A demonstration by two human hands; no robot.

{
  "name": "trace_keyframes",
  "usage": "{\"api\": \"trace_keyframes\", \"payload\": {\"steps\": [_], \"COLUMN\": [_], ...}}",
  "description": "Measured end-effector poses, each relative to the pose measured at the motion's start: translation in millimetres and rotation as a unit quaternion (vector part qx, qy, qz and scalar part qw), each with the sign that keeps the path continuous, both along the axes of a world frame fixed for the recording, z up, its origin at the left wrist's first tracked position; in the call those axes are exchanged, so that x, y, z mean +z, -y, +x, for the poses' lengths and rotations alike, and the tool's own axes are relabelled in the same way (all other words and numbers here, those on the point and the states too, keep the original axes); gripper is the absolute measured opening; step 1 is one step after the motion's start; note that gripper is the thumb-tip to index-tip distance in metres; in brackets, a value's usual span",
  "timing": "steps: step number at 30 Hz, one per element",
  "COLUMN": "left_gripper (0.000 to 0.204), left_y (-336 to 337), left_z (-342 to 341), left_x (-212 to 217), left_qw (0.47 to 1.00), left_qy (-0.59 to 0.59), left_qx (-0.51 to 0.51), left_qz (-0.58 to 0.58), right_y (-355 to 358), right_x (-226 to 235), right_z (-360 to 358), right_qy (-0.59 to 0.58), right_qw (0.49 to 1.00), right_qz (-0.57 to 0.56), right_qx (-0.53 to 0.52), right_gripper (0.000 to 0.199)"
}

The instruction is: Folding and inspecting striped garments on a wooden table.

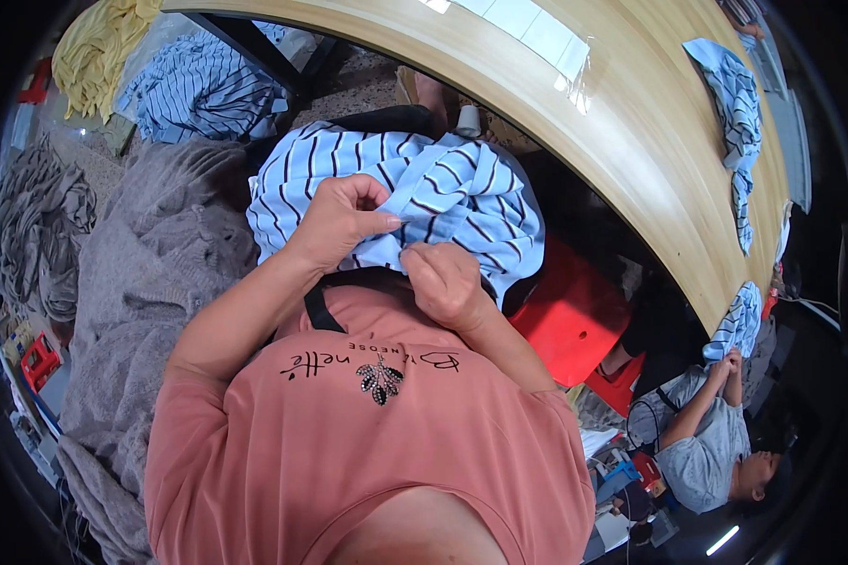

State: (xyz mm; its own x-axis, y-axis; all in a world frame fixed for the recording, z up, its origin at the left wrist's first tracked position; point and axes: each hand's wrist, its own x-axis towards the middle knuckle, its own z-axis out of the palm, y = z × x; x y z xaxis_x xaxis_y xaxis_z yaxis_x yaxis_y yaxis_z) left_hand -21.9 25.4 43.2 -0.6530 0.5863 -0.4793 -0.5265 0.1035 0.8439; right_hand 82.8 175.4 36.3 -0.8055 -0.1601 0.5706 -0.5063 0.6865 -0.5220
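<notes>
a: what is nearest?
b: the wearer's dusty-pink shirt [367, 452], with a dark leaf-shaped ornament on its chest. just beyond it are the two bare hands.
a: how does each grip stand?
b: the left hand [342, 224] has its fingers curled and its thumb laid along a fold, pinching the cloth. the right hand [446, 285], just beside it and closer to the shirt, pinches the near edge between thumb and bent forefinger.
a: and the cloth itself?
b: a light-blue woven fabric piece with dark and white stripes [297, 179], bunched in the wearer's lap, in front of the belly. a plain pale-blue band runs up from the left thumb.
a: what lies about it?
b: on the left, a big heap of fuzzy grey knit fabric [160, 245]; on the right, a flat red plastic seat [570, 315].
a: farther out?
b: a glossy pale-wood tabletop [622, 141], with a crumpled blue striped strip of cloth [737, 118] on its right part. past the heap, at upper left, are a blue striped fabric pile [203, 89] and a yellow fabric pile [99, 52]. at far right, a co-worker in a grey shirt [702, 461] has both hands at another striped piece [740, 315] by the tabletop's edge.
</notes>
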Motion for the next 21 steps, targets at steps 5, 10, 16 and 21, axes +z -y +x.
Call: {"api": "trace_keyframes", "payload": {"steps": [5,10,16,21], "left_gripper": [0.015,0.014,0.006,0.007], "left_y": [2,9,-4,-1], "left_z": [4,2,1,3], "left_x": [1,-2,9,12], "left_qw": [0.994,0.996,0.992,0.994], "left_qy": [0.073,0.077,0.032,0.014], "left_qx": [-0.042,-0.022,0.093,0.084], "left_qz": [-0.069,-0.034,0.083,0.061], "right_y": [2,3,5,5], "right_x": [2,5,8,21], "right_z": [-1,-1,0,-1], "right_qy": [-0.020,-0.031,-0.002,-0.007], "right_qw": [1.000,0.999,0.997,0.998], "right_qz": [-0.022,0.010,0.037,0.034], "right_qx": [0.009,0.021,0.069,0.056], "right_gripper": [0.023,0.027,0.030,0.029]}}
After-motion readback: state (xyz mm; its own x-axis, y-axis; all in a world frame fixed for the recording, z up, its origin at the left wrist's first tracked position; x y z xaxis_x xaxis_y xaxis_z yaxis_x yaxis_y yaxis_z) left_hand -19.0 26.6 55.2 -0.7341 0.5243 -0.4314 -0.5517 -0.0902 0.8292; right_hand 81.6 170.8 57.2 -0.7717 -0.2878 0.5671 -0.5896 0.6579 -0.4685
